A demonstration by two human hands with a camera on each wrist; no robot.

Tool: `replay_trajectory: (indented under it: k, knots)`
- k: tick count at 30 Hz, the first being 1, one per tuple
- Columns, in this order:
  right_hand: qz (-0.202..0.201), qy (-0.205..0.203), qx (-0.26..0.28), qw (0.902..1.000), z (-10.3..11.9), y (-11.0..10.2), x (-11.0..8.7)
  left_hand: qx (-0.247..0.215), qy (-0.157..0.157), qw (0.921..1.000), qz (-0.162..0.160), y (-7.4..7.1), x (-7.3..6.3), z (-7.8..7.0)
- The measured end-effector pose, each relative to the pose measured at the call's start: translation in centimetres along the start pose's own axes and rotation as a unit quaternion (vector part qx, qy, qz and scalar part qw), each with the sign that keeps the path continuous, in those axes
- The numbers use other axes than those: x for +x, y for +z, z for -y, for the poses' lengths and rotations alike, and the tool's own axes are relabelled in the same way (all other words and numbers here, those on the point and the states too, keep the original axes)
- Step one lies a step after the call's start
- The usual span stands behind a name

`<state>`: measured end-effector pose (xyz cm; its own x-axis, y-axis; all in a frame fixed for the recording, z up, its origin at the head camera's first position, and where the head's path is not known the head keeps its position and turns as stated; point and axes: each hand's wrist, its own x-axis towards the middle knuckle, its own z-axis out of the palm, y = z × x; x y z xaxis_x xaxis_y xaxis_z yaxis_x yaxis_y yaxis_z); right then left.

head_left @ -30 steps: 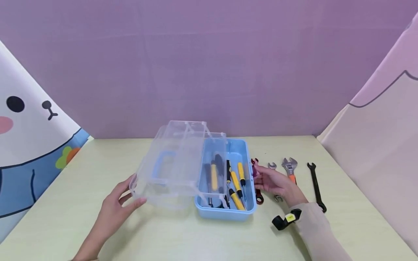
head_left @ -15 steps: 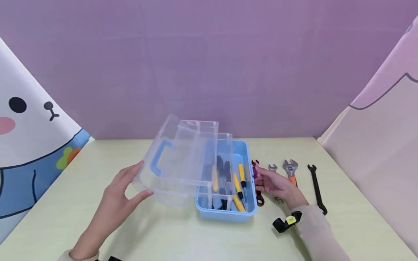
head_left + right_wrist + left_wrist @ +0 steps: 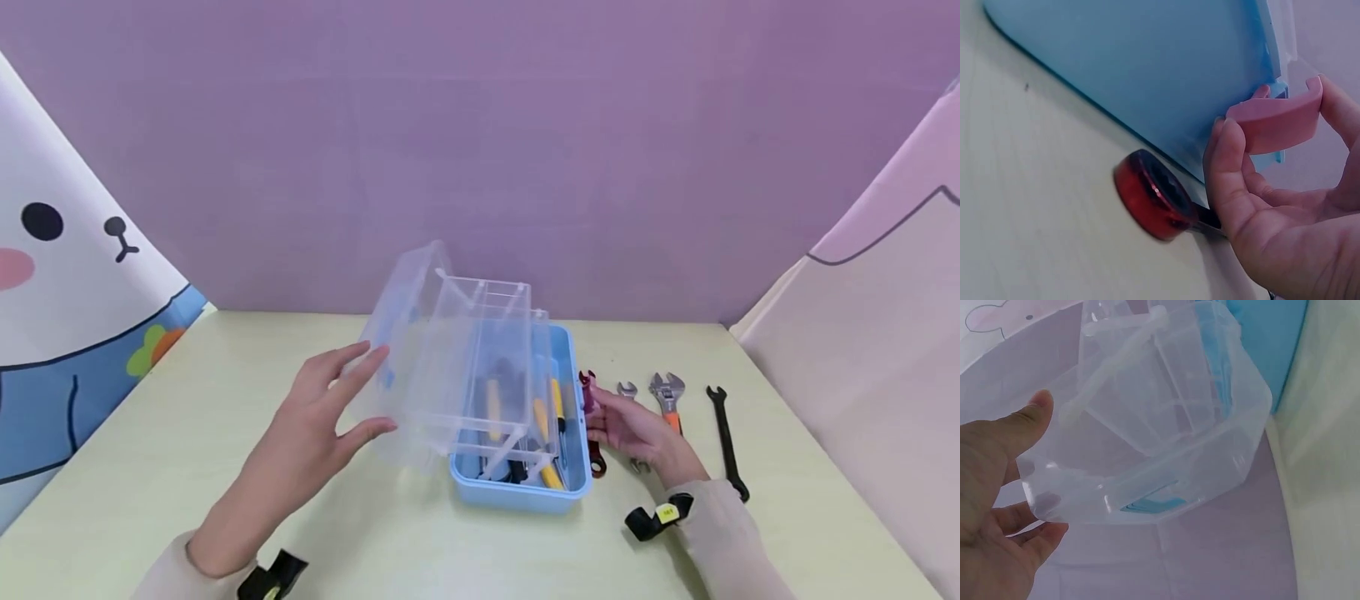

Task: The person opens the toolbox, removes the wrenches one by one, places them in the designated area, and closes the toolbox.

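Note:
A toolbox has a light blue base (image 3: 517, 498) and a see-through hinged lid (image 3: 397, 300) that stands raised at its left. My left hand (image 3: 322, 408) holds the lid's near corner, thumb and fingers on either side of it. Clear divided trays (image 3: 480, 358), joined by link arms, hang over the base's left part. My right hand (image 3: 626, 425) pinches a pink latch (image 3: 1279, 122) at the base's right side, between thumb and fingers. Yellow-handled screwdrivers (image 3: 551, 477) lie in the base, partly hidden under the trays.
Right of the toolbox lie a red wrench (image 3: 1154, 197), a silver wrench (image 3: 627, 389), an adjustable wrench (image 3: 667, 392) with an orange handle and a black wrench (image 3: 726, 437). A purple cloth wall (image 3: 480, 150) rises behind the table (image 3: 420, 558).
My left hand has moved right and up, tilting the lid toward upright. The trays have swung right over the base. My right hand stays at the latch.

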<state>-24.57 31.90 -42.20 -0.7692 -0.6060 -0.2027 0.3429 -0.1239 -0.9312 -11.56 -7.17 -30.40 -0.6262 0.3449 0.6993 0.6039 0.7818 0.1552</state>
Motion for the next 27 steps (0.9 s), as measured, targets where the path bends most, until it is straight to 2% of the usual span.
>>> replay_trajectory:
  k: [5, 13, 20, 27]
  knots:
    - [-0.001, -0.005, 0.008, 1.0, -0.4, 0.0, -0.2, 0.015, 0.04, 0.999, 0.016, 0.5, 1.4, -1.1]
    - [-0.001, -0.011, 0.016, 0.9998, -0.7, -0.2, -0.4, 0.009, 0.077, 0.9965, 0.031, 1.5, 2.9, -2.8]
    - [-0.008, -0.007, 0.018, 0.9998, -0.7, -0.1, -0.3, -0.002, 0.094, 0.9944, 0.049, 2.3, 3.4, -4.0]
    - [0.004, -0.016, 0.01, 0.9998, -0.4, -0.1, -0.1, -0.001, 0.106, 0.9922, 0.066, 3.3, 3.9, -5.1]
